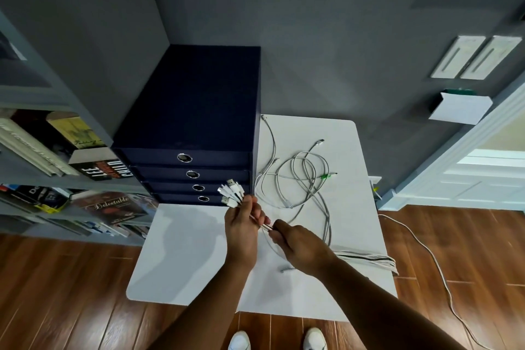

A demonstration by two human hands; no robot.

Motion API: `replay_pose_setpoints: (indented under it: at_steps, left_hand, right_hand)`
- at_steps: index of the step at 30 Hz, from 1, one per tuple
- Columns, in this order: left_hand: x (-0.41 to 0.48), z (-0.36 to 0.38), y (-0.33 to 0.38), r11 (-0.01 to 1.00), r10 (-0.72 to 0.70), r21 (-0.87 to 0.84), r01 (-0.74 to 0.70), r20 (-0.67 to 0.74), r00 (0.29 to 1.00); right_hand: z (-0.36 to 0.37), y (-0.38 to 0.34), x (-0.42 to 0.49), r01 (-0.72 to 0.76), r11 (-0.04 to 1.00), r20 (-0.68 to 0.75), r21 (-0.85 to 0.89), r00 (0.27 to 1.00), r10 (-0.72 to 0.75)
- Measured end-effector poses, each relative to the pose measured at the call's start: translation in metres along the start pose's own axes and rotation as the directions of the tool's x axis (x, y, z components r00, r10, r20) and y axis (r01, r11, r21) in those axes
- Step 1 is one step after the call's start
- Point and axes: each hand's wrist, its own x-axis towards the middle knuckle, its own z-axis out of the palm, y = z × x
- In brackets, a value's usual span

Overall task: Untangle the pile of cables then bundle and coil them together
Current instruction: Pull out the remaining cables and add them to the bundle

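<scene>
Several white and grey cables (301,179) lie in loose tangled loops on the white table (184,258). My left hand (244,230) grips a bunch of these cables just below their white USB plugs (231,193), which fan out above my fingers. My right hand (298,244) pinches the same bunch a little lower, close beside the left hand. Behind my right wrist the gathered cables run as a straight flat bundle (369,260) to the table's right edge. One small loose cable end (287,269) lies on the table under my right forearm.
A dark blue drawer unit (196,128) stands on the table's back left, close to the plugs. A bookshelf (56,156) fills the left side. A white cord (437,270) trails over the wooden floor on the right. My shoes (278,339) show below the table's near edge.
</scene>
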Motion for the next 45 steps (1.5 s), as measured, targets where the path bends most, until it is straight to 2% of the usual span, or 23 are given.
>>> replay_pose_setpoints:
  at_steps: [4, 7, 11, 15, 18, 22, 24, 26, 28, 30, 33, 39, 45]
  left_hand:
    - [-0.004, 0.009, 0.003, 0.986, 0.047, 0.155, -0.065, 0.116, 0.992]
    - [-0.007, 0.013, 0.002, 0.944, 0.093, 0.295, -0.149, 0.198, 0.976]
    - [-0.004, 0.016, -0.002, 0.86, 0.133, 0.445, -0.252, 0.282, 0.95]
    - [0.007, 0.019, -0.008, 0.812, 0.141, 0.52, -0.265, 0.266, 0.954]
    - [0.013, 0.024, -0.01, 0.78, 0.12, 0.564, -0.271, 0.29, 0.95]
    - [0.025, 0.03, -0.006, 0.704, 0.086, 0.648, -0.291, 0.328, 0.941]
    - [0.03, 0.03, -0.005, 0.701, 0.078, 0.651, -0.291, 0.335, 0.939]
    - [0.032, 0.029, -0.006, 0.692, 0.08, 0.654, -0.306, 0.351, 0.933]
    - [0.033, 0.029, -0.008, 0.67, 0.09, 0.664, -0.332, 0.371, 0.924]
    - [0.035, 0.031, -0.011, 0.669, 0.082, 0.674, -0.313, 0.352, 0.932]
    - [0.038, 0.035, -0.012, 0.71, 0.064, 0.66, -0.247, 0.289, 0.955]
    - [0.046, 0.04, -0.015, 0.73, 0.082, 0.631, -0.262, 0.3, 0.95]
    - [0.053, 0.038, -0.019, 0.72, 0.085, 0.644, -0.259, 0.289, 0.954]
  right_hand:
    - [0.0, 0.017, -0.007, -0.164, 0.981, 0.028, 0.099, 0.986, 0.162]
    - [-0.002, 0.023, -0.008, -0.23, 0.967, 0.071, 0.114, 0.972, 0.223]
    - [-0.005, 0.025, -0.007, -0.202, 0.968, 0.152, 0.148, 0.972, 0.179]
    - [-0.012, 0.037, -0.002, -0.14, 0.98, 0.177, 0.139, 0.977, 0.114]
    - [-0.022, 0.039, 0.008, -0.154, 0.977, 0.222, 0.148, 0.968, 0.119]
    - [-0.047, 0.049, 0.024, -0.273, 0.949, 0.424, 0.158, 0.887, 0.184]
    - [-0.063, 0.059, 0.031, -0.368, 0.912, 0.492, 0.181, 0.837, 0.24]
    - [-0.078, 0.07, 0.041, -0.424, 0.869, 0.436, 0.256, 0.853, 0.288]
    - [-0.088, 0.084, 0.058, -0.452, 0.84, 0.289, 0.3, 0.882, 0.372]
    - [-0.095, 0.096, 0.077, -0.486, 0.858, 0.19, 0.164, 0.869, 0.456]
    - [-0.094, 0.109, 0.099, -0.472, 0.882, 0.053, 0.008, 0.881, 0.471]
    - [-0.079, 0.118, 0.118, -0.573, 0.82, -0.072, 0.013, 0.817, 0.572]
    - [-0.072, 0.126, 0.118, -0.577, 0.817, -0.117, -0.009, 0.812, 0.572]
